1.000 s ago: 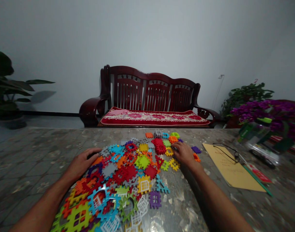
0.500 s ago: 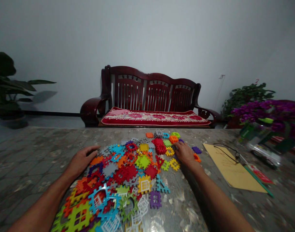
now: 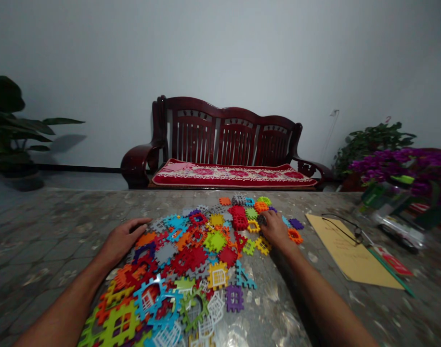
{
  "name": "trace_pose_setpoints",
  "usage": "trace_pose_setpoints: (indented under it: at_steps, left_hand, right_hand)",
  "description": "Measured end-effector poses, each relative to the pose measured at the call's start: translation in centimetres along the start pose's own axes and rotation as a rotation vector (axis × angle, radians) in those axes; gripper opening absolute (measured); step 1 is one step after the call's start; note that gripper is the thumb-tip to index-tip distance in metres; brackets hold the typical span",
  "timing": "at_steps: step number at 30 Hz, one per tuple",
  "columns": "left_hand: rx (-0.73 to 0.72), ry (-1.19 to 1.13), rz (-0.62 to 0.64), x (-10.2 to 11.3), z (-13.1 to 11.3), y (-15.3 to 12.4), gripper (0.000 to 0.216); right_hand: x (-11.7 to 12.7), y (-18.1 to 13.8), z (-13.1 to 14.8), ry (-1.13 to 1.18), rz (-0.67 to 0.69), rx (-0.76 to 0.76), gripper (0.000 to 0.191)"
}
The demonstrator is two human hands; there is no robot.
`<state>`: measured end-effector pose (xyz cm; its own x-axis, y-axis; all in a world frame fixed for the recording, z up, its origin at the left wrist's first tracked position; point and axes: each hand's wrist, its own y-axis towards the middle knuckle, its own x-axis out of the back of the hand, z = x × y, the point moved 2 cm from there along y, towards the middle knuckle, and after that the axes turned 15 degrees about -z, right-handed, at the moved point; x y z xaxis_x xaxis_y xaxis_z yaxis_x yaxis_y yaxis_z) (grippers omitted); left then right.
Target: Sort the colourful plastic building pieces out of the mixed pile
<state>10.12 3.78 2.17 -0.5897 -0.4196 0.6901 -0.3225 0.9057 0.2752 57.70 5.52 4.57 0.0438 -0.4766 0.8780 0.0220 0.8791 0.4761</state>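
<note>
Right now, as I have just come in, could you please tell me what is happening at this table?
One person has colourful pieces heaped on the table. The right hand is at the far right side of them, seemingly touching a dark piece; its grip is unclear. The left hand is open beside the heap's left edge.

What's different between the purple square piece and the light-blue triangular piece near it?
Colour: the purple square piece is deep purple; the light-blue triangular piece is a bright sky blue.
Shape: the purple one is four-sided, while the blue one narrows to a point at its far end.
Place: the purple one lies nearer the person than the blue one.
Shared: both have toothed edges and lie on the table.
</note>
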Motion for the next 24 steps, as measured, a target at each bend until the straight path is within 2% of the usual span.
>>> trace_pose_setpoints:
  at_steps: [12,16,21,24]
  left_hand:
    - [-0.026,-0.024,-0.052,-0.4,0.5,0.2,0.047]
    - [-0.017,-0.048,-0.057,-0.4,0.5,0.2,0.047]
    - [-0.005,-0.049,-0.049,-0.2,0.3,0.1,0.048]
    - [0.001,-0.067,-0.042,-0.2,0.4,0.1,0.049]
  right_hand:
    - [0.3,-0.1,-0.7,-0.025,-0.037,0.013,0.039]
    - [1.1,-0.9,0.7,0.056,-0.085,0.05,0.034]
    - [1.4,-2.0,3.0,0.095,-0.015,0.113,0.028]
    - [1.4,-2.0,3.4,0.074,0.037,0.105,0.025]
